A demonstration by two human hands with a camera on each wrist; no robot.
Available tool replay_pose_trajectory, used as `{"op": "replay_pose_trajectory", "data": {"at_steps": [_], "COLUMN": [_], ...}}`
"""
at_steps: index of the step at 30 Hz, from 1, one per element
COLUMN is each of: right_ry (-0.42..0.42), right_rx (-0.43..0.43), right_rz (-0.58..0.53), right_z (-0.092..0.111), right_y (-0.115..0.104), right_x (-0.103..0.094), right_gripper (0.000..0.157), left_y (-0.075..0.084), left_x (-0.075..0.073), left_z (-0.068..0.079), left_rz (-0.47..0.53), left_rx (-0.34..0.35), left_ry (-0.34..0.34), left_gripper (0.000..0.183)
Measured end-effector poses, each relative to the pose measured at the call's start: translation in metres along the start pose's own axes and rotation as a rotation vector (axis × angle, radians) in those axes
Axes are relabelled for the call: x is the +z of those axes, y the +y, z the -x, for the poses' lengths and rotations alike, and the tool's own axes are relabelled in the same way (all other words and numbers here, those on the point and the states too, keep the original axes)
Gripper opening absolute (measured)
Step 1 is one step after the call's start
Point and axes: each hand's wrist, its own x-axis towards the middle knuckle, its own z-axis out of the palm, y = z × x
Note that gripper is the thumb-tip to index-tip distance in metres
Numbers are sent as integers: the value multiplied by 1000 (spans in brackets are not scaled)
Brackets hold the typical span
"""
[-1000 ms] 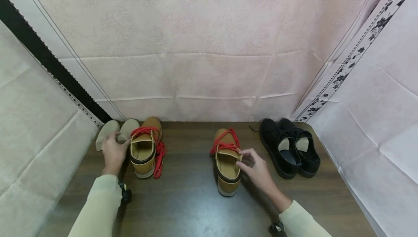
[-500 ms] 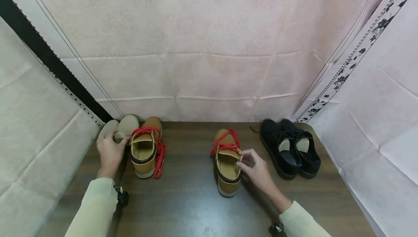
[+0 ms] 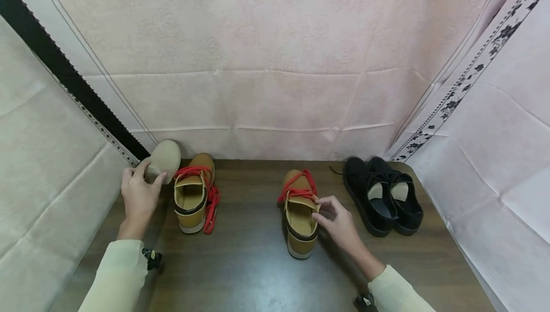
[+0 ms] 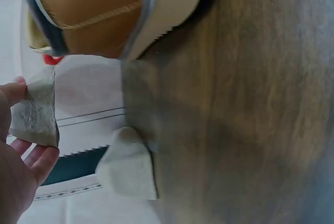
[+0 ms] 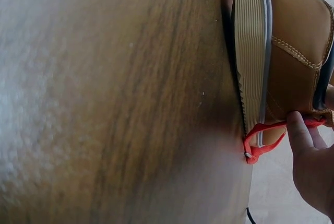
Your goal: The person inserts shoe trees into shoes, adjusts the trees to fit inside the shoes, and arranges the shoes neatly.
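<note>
Head view: left hand (image 3: 139,193) pinches beige rounded piece (image 3: 165,156), likely light, best held by near end; right hand (image 3: 338,222) pinches right tan shoe (image 3: 297,226).

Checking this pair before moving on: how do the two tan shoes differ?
The right hand grips the right tan shoe; neither hand grips the left tan shoe. The left shoe's red lace trails beside its heel; the right shoe's lies toward its toe. Both are tan and red-laced.
</note>
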Motion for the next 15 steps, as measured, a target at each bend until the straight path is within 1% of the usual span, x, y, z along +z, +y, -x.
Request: {"op": "replay_pose_trajectory", "data": {"at_steps": [4, 7, 15], "right_ry": [1, -1, -16], "right_rx": [4, 15, 23], "right_rz": [-10, -7, -22], "right_z": [0, 0, 6], "right_y": [0, -5, -33], "right_x": [0, 0, -2], "right_gripper": [33, 33, 30], "left_y": [11, 17, 32], "left_x": [-8, -14, -28], "left_z": [0, 0, 2], "left_rz": [9, 18, -4], "left_rx": [45, 72, 98], "left_ry": [25, 34, 17], "left_gripper": [51, 51, 51]}}
